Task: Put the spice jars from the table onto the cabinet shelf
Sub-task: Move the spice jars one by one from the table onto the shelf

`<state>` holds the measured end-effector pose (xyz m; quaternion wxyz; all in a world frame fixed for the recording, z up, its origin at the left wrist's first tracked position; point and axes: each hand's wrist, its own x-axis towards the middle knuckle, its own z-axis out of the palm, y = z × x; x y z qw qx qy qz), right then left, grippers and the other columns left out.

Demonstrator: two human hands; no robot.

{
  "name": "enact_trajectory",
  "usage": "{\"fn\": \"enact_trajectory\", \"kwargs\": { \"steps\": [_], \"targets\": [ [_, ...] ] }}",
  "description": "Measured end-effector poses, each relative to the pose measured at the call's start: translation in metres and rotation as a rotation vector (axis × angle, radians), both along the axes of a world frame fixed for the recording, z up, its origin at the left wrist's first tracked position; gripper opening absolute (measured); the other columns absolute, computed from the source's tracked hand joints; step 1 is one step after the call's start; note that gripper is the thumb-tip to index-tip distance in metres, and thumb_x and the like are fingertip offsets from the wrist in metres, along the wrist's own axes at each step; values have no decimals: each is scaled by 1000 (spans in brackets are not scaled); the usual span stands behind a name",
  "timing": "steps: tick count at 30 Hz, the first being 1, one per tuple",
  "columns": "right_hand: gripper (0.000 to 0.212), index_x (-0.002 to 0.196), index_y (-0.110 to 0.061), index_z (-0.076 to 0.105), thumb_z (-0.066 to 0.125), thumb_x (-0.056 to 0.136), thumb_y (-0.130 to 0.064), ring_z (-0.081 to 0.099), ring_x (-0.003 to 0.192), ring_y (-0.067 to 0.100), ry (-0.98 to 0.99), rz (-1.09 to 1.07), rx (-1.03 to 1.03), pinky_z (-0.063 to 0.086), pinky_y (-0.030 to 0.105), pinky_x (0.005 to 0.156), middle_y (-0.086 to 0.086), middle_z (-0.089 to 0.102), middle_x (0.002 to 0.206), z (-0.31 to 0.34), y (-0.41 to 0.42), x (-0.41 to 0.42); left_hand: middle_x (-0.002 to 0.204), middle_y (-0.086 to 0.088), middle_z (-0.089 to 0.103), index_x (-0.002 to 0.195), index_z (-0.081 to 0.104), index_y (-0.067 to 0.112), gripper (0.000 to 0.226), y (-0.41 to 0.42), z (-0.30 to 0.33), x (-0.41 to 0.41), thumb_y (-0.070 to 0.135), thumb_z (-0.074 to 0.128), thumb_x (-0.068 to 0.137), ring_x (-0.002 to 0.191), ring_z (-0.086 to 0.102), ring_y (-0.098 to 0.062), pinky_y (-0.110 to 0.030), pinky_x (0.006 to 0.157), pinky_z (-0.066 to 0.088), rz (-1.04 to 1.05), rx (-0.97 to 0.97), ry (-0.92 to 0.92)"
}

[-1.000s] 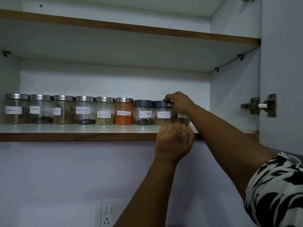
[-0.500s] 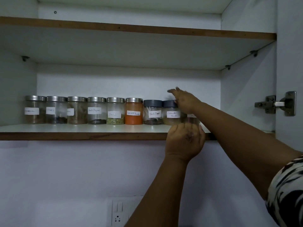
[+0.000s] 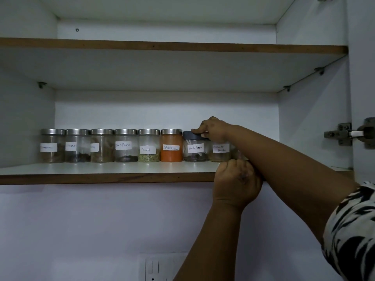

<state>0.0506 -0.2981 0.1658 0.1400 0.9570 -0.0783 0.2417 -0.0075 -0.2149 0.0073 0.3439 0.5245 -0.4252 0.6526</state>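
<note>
I note my right hand [image 3: 213,128] pinching the dark-lidded Black Pepper jar [image 3: 195,148] lid at its 1 o'clock; left hand [image 3: 237,179] grip indeterminate.

I see clear glass spice jars [image 3: 125,148] with brushed-metal lids [image 3: 126,131] and paper labels [image 3: 123,145]; the shelf [image 3: 101,169] is smooth white laminate, edged in raw wood.

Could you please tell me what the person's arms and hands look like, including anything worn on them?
Both hands are bare: no gloves, rings or watch show on the left hand or the right hand. Both forearms are uncovered. The right arm's upper part wears a short sleeve in a white fabric with a bold black, zebra-like print. No sleeve shows on the left arm.
</note>
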Motion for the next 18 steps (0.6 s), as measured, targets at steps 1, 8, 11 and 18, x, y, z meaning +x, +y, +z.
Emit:
{"fn": "enact_trajectory", "kwargs": {
  "steps": [1, 8, 11, 18],
  "targets": [
    [44, 145, -35, 42, 38, 103, -21, 35, 129, 28, 7, 7, -13, 34, 40, 102, 4, 46, 141, 0, 1, 0, 63, 0, 59, 64, 63, 15, 34, 0, 0, -1, 29, 45, 89, 56, 53, -17, -28, 56, 37, -5, -7, 5],
    [61, 151, -38, 25, 43, 101, -8, 3, 150, 22, -19, 72, 103, 12, 43, 118, -4, 20, 161, -6, -3, -12, 61, 0, 57, 64, 61, 15, 23, 3, 0, -2, 25, 56, 84, 56, 52, -16, -28, 56, 38, -23, 22, 37],
    [63, 151, -36, 26, 42, 100, -2, 7, 150, 20, -156, 140, 199, 12, 36, 119, -4, 21, 161, -3, -1, -29, 59, -1, 54, 61, 58, 15, 27, 4, 2, -6, 23, 53, 86, 55, 50, -17, -29, 56, 38, -14, 19, 50],
    [37, 134, -23, 56, 42, 102, -12, 40, 131, 21, -591, 243, 242, 26, 22, 102, 1, 57, 134, -18, 17, -96, 61, -1, 55, 63, 60, 14, 38, 11, 4, -12, 24, 40, 95, 57, 52, -16, -28, 58, 37, -53, 83, 111]
  ]
}}
